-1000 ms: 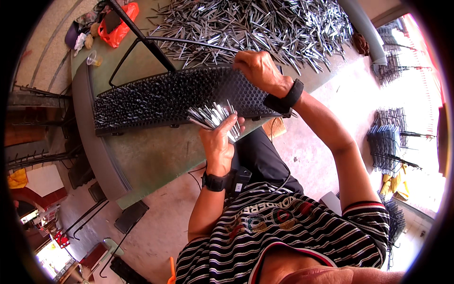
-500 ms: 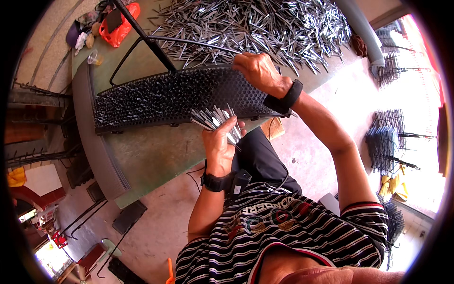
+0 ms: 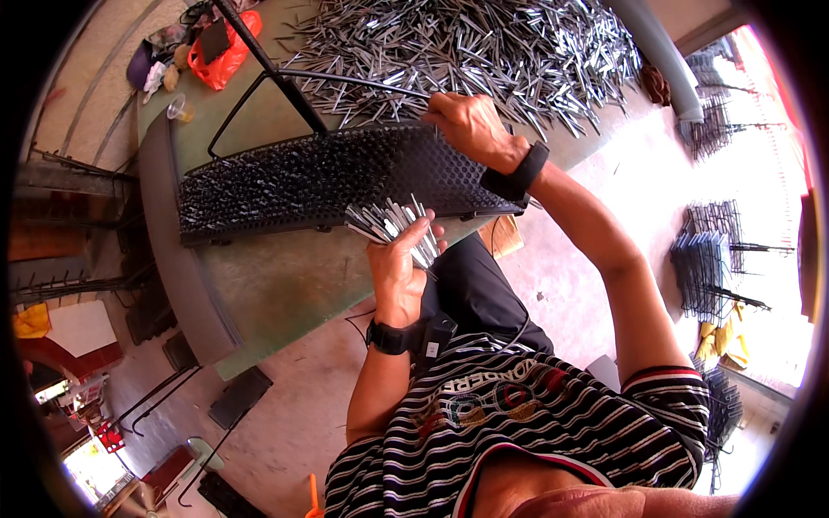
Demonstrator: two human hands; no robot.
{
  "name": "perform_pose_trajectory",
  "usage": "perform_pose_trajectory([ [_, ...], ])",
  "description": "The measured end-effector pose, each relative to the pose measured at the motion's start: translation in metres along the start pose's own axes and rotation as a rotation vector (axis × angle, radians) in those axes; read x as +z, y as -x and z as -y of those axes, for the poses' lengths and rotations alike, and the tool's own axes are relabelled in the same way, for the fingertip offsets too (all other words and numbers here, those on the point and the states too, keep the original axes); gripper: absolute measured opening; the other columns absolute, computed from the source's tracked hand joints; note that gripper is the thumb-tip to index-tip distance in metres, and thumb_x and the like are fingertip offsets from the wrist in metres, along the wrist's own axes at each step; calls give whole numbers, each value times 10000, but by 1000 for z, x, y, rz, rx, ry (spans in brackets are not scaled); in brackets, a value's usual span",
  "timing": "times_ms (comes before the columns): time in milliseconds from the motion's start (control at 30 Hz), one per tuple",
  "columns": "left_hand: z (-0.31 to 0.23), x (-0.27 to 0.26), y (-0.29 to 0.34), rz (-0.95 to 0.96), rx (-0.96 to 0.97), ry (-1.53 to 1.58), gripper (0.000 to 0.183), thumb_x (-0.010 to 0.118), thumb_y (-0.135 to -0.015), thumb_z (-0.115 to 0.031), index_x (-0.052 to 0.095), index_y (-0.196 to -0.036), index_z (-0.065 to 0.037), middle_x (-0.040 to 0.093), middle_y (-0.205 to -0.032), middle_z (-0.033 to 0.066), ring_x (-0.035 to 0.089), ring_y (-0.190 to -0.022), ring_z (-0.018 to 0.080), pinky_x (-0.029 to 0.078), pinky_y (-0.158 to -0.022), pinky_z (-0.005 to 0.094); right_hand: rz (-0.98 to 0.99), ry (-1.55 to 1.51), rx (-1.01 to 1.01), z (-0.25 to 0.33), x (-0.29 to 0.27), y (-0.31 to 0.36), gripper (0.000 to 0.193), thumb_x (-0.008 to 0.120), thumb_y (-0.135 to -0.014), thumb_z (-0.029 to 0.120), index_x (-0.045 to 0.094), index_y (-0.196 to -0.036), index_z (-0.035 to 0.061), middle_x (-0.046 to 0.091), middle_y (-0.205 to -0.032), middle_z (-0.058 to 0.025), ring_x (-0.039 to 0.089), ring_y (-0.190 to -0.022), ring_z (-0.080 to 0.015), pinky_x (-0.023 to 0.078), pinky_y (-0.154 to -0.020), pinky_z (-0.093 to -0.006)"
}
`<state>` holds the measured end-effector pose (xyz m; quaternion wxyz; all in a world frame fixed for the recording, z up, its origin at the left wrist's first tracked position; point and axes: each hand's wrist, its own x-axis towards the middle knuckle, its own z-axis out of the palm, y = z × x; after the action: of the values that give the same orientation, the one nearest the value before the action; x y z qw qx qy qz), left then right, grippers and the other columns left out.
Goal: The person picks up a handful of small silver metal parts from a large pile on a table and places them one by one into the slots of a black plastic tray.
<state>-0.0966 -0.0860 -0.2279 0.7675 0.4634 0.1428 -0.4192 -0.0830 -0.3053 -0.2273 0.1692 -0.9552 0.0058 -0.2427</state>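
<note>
A fanned bundle of thin silvery metal strips [image 3: 380, 223] is gripped in my left hand [image 3: 399, 274], at the near edge of a long black perforated rack [image 3: 445, 177]. Many of the rack's holes toward the left and middle are filled with upright pieces; those on the right look bare. Over the rack's far right edge, my right hand [image 3: 473, 129] is closed with its fingers curled downward. Whatever its fingertips hold is hidden. A thin black rod of a metal frame [image 3: 298, 102] ends beside this hand.
A large heap of loose metal strips [image 3: 484, 52] covers the far part of the green table [image 3: 285, 302]. At the far left lie a red plastic bag [image 3: 229, 60] and a clear cup [image 3: 180, 109]. Wire racks [image 3: 708, 259] stand on the right; a cardboard piece [image 3: 503, 235] lies below the rack.
The view has shifted slightly, so the rack and table sit a little farther right in the picture. Both hands keep nearly the same pose, the left still holding the strips.
</note>
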Motion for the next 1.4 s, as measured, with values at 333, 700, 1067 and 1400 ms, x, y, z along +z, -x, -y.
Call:
perform_pose_trajectory([
  [333,-1,-3,5,0,37,42,243,640,-768,33,574,-991,-37,640,-891,110,626,-725,227,533,-595,355,61,107,-34,2,5,14,155,599,-797,102,470,-748,29,538,-659,-121,565,-578,-330,437,-482,-396],
  [700,-5,4,14,-38,58,72,251,647,-741,68,575,-972,1,639,-848,124,629,-667,234,524,-522,344,111,143,-55,5,-2,20,80,565,-782,85,552,-818,15,575,-685,-140,587,-579,-317,456,-482,-380],
  [1067,-5,20,10,-14,316,12,188,651,-758,61,606,-939,39,649,-861,97,624,-753,167,506,-661,275,-286,-1944,1201,152,9,90,463,319,-984,394,467,-1211,19,568,-1108,-85,513,-1041,-175,394,-929,-359],
  [1400,12,0,11,69,349,-65,221,625,-763,73,599,-980,41,639,-833,83,613,-673,156,506,-590,263,91,-1364,935,130,-4,77,288,485,-944,238,604,-998,-18,599,-785,2,513,-693,-60,436,-634,-227],
])
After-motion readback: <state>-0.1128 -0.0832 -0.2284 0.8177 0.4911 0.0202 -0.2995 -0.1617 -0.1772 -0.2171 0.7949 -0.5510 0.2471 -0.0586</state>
